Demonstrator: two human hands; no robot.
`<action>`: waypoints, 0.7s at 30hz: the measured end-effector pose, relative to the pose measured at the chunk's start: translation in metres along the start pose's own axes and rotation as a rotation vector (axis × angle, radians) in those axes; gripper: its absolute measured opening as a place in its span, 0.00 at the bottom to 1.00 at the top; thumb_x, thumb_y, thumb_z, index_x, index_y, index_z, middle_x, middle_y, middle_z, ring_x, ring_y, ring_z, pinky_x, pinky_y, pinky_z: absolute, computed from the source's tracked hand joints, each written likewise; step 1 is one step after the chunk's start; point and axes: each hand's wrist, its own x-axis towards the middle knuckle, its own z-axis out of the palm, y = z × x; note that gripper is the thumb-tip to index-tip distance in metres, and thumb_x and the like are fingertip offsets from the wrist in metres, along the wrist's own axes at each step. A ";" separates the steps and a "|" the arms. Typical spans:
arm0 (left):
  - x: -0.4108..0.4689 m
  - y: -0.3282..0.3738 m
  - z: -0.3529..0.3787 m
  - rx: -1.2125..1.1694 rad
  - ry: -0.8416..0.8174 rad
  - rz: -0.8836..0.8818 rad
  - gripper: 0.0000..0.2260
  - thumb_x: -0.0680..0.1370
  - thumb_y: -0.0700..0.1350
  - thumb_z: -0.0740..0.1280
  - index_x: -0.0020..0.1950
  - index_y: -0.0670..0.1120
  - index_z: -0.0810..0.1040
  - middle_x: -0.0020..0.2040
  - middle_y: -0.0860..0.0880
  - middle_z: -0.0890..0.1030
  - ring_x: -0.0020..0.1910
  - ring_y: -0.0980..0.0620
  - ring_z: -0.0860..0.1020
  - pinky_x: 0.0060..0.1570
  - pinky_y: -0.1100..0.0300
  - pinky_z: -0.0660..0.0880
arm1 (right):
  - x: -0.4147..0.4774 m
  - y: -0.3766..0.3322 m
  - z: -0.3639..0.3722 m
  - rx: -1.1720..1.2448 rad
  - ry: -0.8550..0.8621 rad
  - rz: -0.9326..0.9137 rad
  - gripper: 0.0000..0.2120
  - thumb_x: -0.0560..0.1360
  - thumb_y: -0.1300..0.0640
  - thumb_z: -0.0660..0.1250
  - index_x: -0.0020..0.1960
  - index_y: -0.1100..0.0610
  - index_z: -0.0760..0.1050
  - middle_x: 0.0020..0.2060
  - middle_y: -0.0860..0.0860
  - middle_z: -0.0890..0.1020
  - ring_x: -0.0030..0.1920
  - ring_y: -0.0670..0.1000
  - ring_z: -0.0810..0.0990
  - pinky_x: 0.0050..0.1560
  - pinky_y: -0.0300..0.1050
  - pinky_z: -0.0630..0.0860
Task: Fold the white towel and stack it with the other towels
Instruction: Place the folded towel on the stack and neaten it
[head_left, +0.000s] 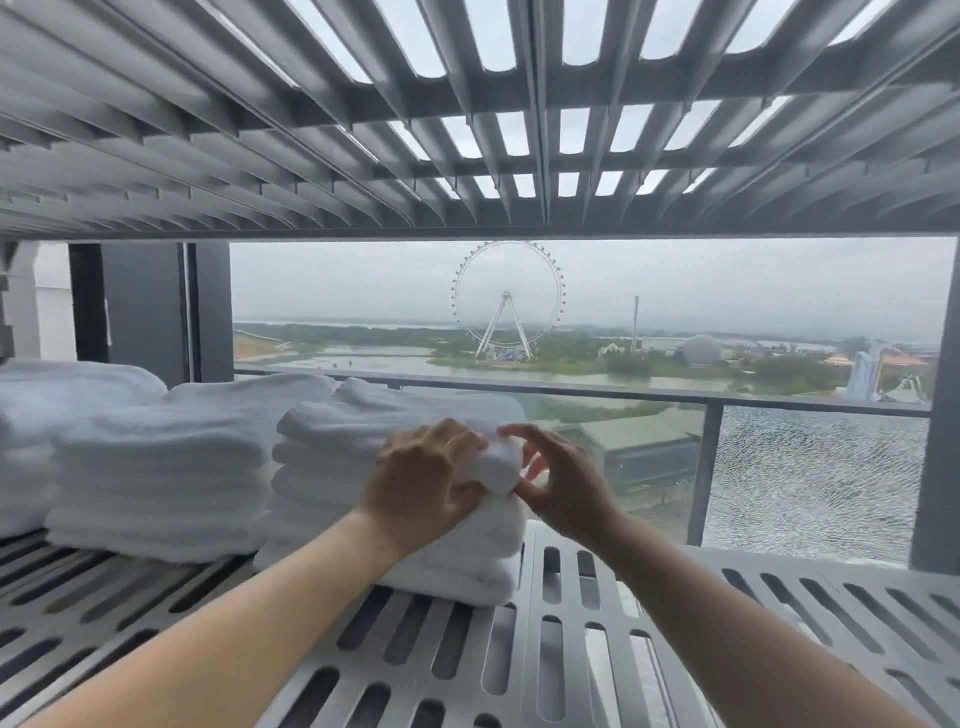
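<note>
Towel (498, 465) is seen bunched at the upper right end of the near stack (322, 467), held between both hands. Left grip (421, 478) is clamped on the towel's bunched end from the left, with the fingers curled into the cloth. Right grip (566, 488) is pinched on the same bunch from the right, forefinger over the top and thumb under it; the other fingers are spread loosely. The near stack is made of folded white towels and is set on a slotted metal shelf (571, 649). A second stack (156, 467) is placed just beside it on the left, and a third (52, 395) further left, touching. A slotted upper shelf (467, 130) is seen overhead. Behind, a glass railing (649, 447) is seen, and far off a Ferris wheel (508, 301) across water.
</note>
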 end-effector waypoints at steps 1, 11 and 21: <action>-0.005 0.000 0.001 0.005 0.040 0.023 0.15 0.72 0.51 0.68 0.57 0.49 0.76 0.55 0.51 0.78 0.51 0.47 0.78 0.55 0.49 0.71 | 0.000 0.000 0.003 0.004 0.019 -0.002 0.20 0.68 0.59 0.72 0.58 0.48 0.73 0.41 0.47 0.79 0.36 0.47 0.79 0.39 0.43 0.77; -0.014 0.002 0.001 0.140 0.318 0.201 0.10 0.74 0.44 0.62 0.54 0.45 0.74 0.48 0.47 0.81 0.44 0.47 0.80 0.44 0.54 0.78 | -0.002 -0.010 0.009 -0.110 0.081 -0.162 0.16 0.72 0.64 0.66 0.54 0.53 0.64 0.48 0.58 0.72 0.34 0.55 0.74 0.28 0.47 0.72; -0.022 -0.036 0.000 -0.050 0.084 0.243 0.26 0.71 0.64 0.66 0.65 0.54 0.71 0.61 0.54 0.75 0.59 0.55 0.72 0.60 0.55 0.67 | -0.006 0.003 -0.027 0.123 -0.442 0.073 0.33 0.64 0.54 0.72 0.60 0.37 0.57 0.56 0.48 0.69 0.50 0.45 0.77 0.45 0.47 0.81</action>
